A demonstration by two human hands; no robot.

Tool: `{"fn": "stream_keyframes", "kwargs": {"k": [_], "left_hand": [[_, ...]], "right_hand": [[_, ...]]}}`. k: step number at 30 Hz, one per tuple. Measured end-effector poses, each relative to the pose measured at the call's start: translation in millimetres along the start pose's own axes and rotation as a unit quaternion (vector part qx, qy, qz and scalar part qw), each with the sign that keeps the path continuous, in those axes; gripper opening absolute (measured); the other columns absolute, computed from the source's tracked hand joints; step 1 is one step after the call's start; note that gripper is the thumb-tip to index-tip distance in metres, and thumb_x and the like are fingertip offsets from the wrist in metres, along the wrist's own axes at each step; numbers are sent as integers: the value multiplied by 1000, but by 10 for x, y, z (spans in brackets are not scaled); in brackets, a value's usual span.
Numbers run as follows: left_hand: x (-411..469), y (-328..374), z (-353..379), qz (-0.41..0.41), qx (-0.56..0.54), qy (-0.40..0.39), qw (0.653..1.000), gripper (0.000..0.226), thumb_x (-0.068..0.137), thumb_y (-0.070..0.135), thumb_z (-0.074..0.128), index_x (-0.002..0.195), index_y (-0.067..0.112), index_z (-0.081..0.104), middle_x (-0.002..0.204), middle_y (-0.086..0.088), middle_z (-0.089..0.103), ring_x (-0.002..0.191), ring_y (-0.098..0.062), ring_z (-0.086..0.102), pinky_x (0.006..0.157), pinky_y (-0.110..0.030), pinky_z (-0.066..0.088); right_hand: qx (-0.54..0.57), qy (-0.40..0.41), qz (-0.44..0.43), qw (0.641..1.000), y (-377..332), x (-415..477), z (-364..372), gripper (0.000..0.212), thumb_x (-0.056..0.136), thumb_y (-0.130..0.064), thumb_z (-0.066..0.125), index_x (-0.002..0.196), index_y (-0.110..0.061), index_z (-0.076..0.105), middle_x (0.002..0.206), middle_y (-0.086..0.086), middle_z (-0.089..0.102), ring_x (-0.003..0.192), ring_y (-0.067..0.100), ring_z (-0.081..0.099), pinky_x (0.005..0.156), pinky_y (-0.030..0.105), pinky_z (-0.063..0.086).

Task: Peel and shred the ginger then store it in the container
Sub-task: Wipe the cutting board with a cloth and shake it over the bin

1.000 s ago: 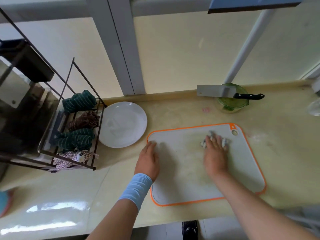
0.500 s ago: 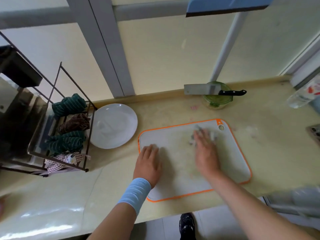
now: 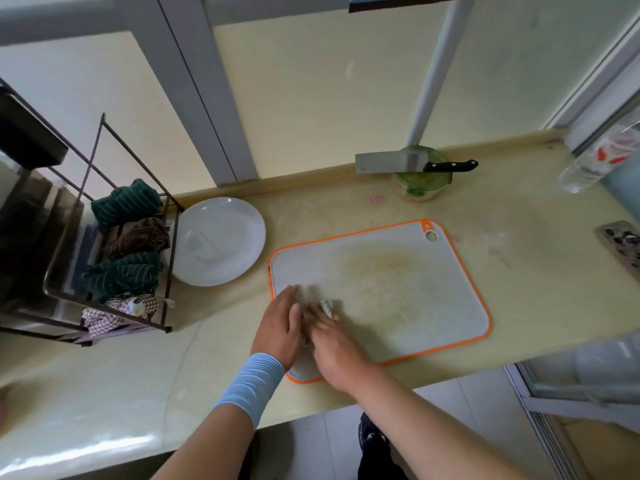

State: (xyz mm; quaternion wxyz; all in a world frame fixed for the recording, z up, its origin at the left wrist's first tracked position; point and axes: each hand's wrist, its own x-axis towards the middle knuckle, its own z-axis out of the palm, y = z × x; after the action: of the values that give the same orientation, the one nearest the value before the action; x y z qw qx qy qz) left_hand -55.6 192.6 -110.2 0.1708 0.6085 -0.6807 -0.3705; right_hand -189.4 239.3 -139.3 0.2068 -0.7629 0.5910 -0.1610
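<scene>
Two hands are shown close together on the near left part of a grey cutting board [image 3: 398, 289] with an orange rim, which is laid flat on the yellow counter [image 3: 519, 271]. The left hand [image 3: 278, 323], with a pale blue band [image 3: 251, 386] worn at the wrist, is laid palm down with the fingers straight and together, near the board's left rim. The right hand [image 3: 334, 344] is placed just beside it, touching or nearly so. A small whitish wad [image 3: 327, 305] is seen under its fingertips, against the board. The fingers of this hand are blurred, so it cannot be told whether they are laid flat over the wad or curled round it. A yellowish stain is marked across the middle of the board.

The container [image 3: 420, 188], of green glass, is set at the back of the counter near the wall, well apart from the hands. A cleaver [image 3: 379, 163] with a black handle is rested across its top, blade to the left. Its contents cannot be made out. A white plate [image 3: 218, 240] is set left of the board, just beside a wire rack [image 3: 172, 258] in which rolled cloths [image 3: 121, 275] are stored. A plastic bottle [image 3: 585, 168] and a phone [image 3: 620, 244] are seen at the right edge.
</scene>
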Motion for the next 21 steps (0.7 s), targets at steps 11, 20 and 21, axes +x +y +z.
{"fn": "stream_keyframes", "kwargs": {"k": [11, 20, 21], "left_hand": [[-276, -96, 205, 4, 82, 27, 996, 77, 86, 54, 17, 141, 13, 51, 152, -3, 41, 143, -20, 26, 118, -20, 9], [-379, -202, -67, 3, -3, 21, 1000, 50, 94, 32, 35, 137, 14, 54, 142, -2, 50, 134, -19, 40, 110, -15, 20], [-390, -214, -75, -1, 2, 29, 1000, 44, 95, 24, 40, 134, 14, 56, 137, -2, 52, 130, -21, 42, 108, -17, 23]], "right_hand": [[-158, 128, 294, 934, 895, -538, -313, 65, 74, -11, 27, 131, -6, 59, 144, 17, 51, 134, 40, 46, 110, 55, 31], [-37, 60, 40, 997, -144, -365, 135, 52, 92, -14, 33, 141, -5, 49, 148, 12, 48, 141, 33, 39, 118, 41, 20], [-59, 106, 93, 988, 37, -420, 40, 53, 91, -9, 35, 141, -7, 49, 150, 10, 46, 142, 33, 37, 115, 44, 27]]}}
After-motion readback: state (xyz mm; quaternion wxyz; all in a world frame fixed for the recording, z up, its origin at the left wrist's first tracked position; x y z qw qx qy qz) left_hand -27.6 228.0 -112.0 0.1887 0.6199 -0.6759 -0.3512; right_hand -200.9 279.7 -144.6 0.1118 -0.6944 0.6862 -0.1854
